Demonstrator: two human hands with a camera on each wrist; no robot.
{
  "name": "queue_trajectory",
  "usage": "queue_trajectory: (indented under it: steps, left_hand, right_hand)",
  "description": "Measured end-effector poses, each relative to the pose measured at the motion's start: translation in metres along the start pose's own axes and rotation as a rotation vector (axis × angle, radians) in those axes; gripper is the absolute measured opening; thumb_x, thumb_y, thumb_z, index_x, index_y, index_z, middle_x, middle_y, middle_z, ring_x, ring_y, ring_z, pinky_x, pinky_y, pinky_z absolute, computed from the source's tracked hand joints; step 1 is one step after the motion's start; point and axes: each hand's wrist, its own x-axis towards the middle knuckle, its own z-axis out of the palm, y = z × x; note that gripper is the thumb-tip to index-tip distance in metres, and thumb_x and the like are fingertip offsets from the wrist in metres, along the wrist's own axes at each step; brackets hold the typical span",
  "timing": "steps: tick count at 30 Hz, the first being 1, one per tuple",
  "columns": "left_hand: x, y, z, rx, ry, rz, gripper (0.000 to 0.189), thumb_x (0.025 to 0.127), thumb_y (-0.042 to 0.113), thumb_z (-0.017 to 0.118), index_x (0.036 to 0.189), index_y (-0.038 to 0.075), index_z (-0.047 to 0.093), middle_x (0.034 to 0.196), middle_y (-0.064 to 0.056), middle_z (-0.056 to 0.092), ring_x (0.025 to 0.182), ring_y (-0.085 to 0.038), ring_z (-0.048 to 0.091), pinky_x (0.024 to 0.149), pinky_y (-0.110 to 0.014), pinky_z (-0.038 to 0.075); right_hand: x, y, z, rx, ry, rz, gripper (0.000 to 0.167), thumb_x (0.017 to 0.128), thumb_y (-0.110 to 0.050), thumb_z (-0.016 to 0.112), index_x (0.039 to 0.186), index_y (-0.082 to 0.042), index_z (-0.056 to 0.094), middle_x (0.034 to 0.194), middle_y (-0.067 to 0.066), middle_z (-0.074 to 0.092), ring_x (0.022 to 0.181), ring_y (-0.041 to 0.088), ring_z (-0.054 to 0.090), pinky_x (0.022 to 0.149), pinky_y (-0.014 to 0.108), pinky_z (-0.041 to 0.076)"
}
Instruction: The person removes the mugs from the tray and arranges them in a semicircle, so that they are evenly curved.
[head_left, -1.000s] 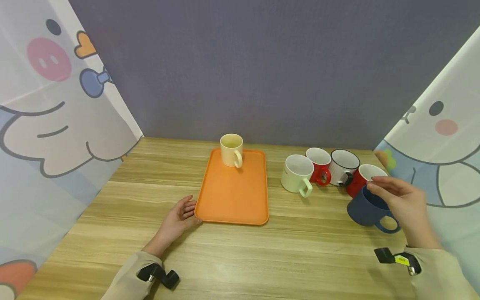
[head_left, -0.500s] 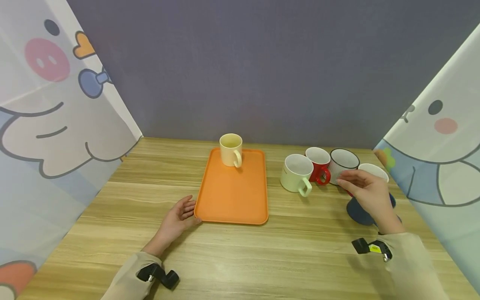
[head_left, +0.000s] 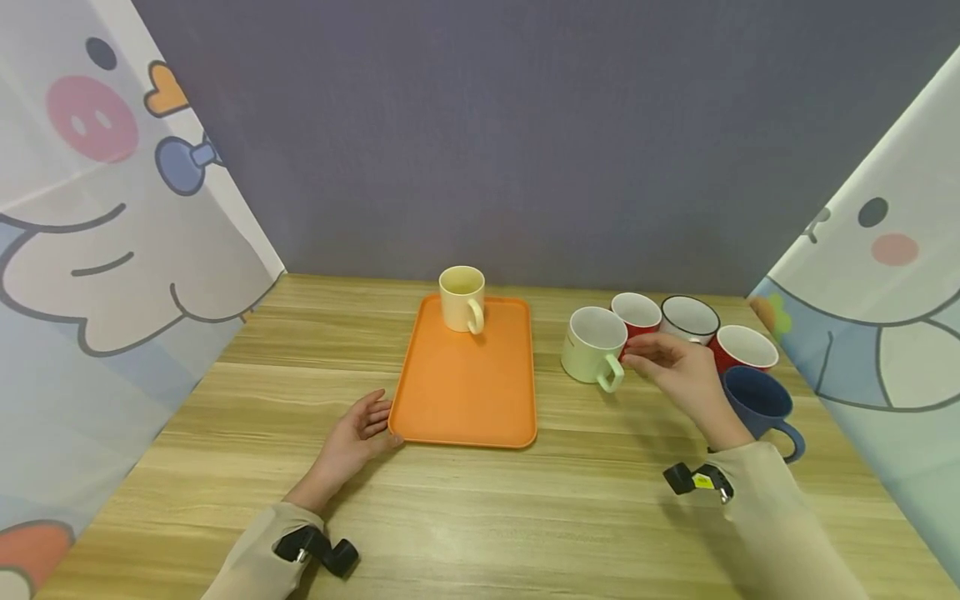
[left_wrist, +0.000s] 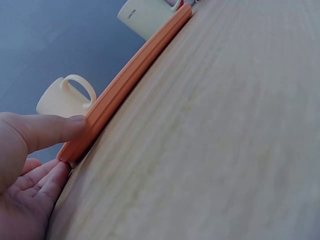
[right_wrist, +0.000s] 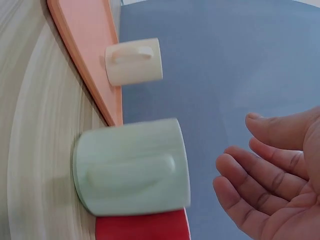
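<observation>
My left hand [head_left: 352, 443] lies at the near left corner of the orange tray [head_left: 463, 400], its fingers along the left side and its thumb touching the front edge. A cream mug [head_left: 459, 310] stands on the tray's far end. My right hand [head_left: 686, 379] hovers just right of a pale green mug [head_left: 583, 354], near its handle. In the right wrist view the thumb and fingers are apart, loosely bent, with nothing between them. Behind this hand is a red mug [head_left: 633, 325], partly hidden.
Right of the green mug, a white mug with a black rim [head_left: 678, 321], another red mug [head_left: 727, 354] and a dark blue mug [head_left: 753, 408] crowd the wooden table's [head_left: 525, 525] right side. A grey panel [head_left: 480, 150] stands behind the table.
My right hand has moved left from above the dark blue mug, past the other mugs, to the green one. The blue mug now stands upright instead of tilted. The left hand has stayed still.
</observation>
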Motion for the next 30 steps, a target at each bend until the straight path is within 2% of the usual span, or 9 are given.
queue_trajectory:
  steps: [7,13,20,30]
  left_hand:
    - [0.001,-0.002,0.0,0.009,0.003,0.014,0.079,0.083,-0.007,0.074,0.147,-0.014,0.029,0.136,-0.034,0.049,0.123,-0.045,0.052,0.103,-0.042,0.047]
    - [0.002,-0.003,0.001,0.017,0.006,0.001,0.079,0.083,-0.007,0.074,0.148,-0.013,0.029,0.137,-0.033,0.05,0.123,-0.044,0.053,0.102,-0.038,0.048]
    - [-0.001,0.0,0.0,0.011,0.001,0.004,0.079,0.084,-0.006,0.074,0.148,-0.014,0.028,0.137,-0.035,0.048,0.123,-0.046,0.052,0.104,-0.046,0.046]
    - [-0.001,0.002,0.001,0.009,0.006,0.001,0.079,0.084,-0.008,0.073,0.148,-0.014,0.028,0.137,-0.034,0.048,0.124,-0.045,0.052,0.104,-0.044,0.046]
  right_hand:
    - [0.008,-0.008,0.024,0.06,-0.06,-0.033,0.021,0.085,0.001,0.076,0.104,0.007,0.071,0.094,0.019,0.073,0.075,-0.002,0.063,0.066,0.012,0.051]
    - [0.016,-0.015,0.048,0.07,-0.114,-0.045,0.021,0.084,0.0,0.078,0.102,0.007,0.072,0.091,0.016,0.074,0.076,0.014,0.069,0.066,0.016,0.054]
    - [0.026,-0.017,0.072,0.09,-0.175,-0.131,0.019,0.083,0.004,0.076,0.101,0.008,0.071,0.092,0.018,0.074,0.079,0.029,0.071,0.069,0.024,0.057]
    - [0.038,-0.023,0.099,0.093,-0.203,-0.145,0.019,0.082,0.004,0.077,0.099,0.008,0.071,0.088,0.017,0.074,0.077,0.03,0.071,0.07,0.033,0.059]
